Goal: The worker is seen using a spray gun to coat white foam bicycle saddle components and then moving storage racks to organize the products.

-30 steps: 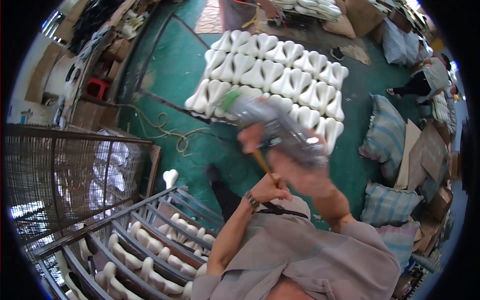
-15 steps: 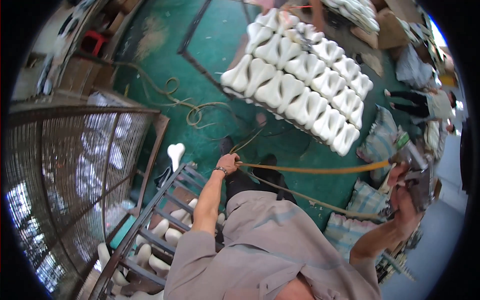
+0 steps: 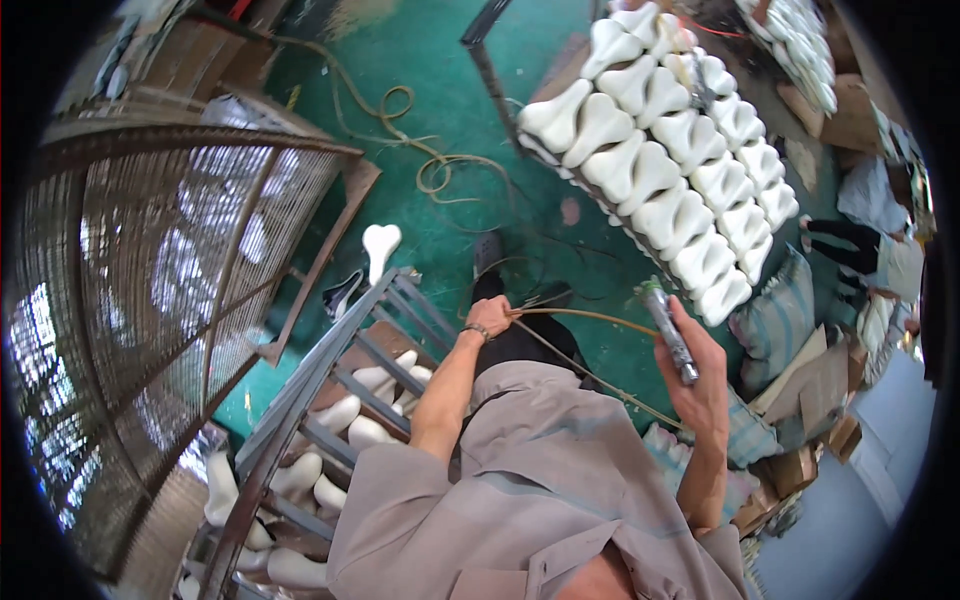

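My left hand (image 3: 490,317) is closed around yellowish hoses (image 3: 585,316) in front of my waist. My right hand (image 3: 697,368) grips a silver metal tool that looks like a spray gun (image 3: 668,328), with a green patch at its far end; the yellow hose runs from my left hand to it. A second hose passes below toward my right forearm. Beyond my right hand, rows of white bicycle-saddle-shaped pieces (image 3: 640,170) lie close together on a rack. One more white saddle-shaped piece (image 3: 380,250) stands near the metal rack on my left.
A grey slatted metal rack (image 3: 345,385) holding white pieces stands close at my left, beside a mesh frame (image 3: 200,260). Loose hose (image 3: 440,170) coils on the green floor. Striped sacks (image 3: 775,315) and cardboard boxes (image 3: 790,470) lie at right. Another person (image 3: 850,250) is at far right.
My right hand has swung inward from the far right with the spray gun, and the hose between my hands has slackened. My left hand keeps its hold. The head view has shifted.
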`<state>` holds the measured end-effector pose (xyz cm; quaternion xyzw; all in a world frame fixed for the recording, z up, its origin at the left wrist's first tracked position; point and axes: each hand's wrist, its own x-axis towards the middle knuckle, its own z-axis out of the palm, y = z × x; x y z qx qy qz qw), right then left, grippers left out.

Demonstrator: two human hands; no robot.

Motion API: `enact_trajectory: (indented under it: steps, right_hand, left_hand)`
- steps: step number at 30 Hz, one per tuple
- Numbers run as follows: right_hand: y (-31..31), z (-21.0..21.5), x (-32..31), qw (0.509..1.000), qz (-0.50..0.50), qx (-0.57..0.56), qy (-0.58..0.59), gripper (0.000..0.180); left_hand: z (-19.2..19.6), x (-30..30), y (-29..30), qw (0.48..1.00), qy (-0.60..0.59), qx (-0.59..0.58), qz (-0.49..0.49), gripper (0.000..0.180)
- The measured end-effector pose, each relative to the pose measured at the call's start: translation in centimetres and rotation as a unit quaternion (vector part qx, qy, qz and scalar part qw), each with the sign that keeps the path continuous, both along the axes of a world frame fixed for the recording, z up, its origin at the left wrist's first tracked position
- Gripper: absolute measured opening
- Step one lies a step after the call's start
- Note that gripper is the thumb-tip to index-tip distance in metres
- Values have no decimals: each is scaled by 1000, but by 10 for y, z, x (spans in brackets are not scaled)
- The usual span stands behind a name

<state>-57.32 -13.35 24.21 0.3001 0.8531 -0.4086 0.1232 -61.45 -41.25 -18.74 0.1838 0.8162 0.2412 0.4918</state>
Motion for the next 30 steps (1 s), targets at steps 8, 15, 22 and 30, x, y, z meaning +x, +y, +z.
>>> enact_trajectory:
  steps: [8, 15, 22, 30]
  right_hand:
    - [-7, -7, -12, 999, -30, -1, 11, 61]
    - [11, -17, -25, 999, 36, 23, 18, 65]
    - [36, -26, -45, 986, -28, 116, 119, 64]
    - [40, -27, -41, 989, -41, 97, 106, 65]
  left_hand:
    - [-6, -4, 2, 998, 10, -10, -53, 45]
    - [-2, -7, -1, 999, 3, -14, -29, 38]
    - [1, -12, -2, 1000, -1, -14, -27, 39]
    - [3, -18, -2, 998, -2, -25, -55, 41]
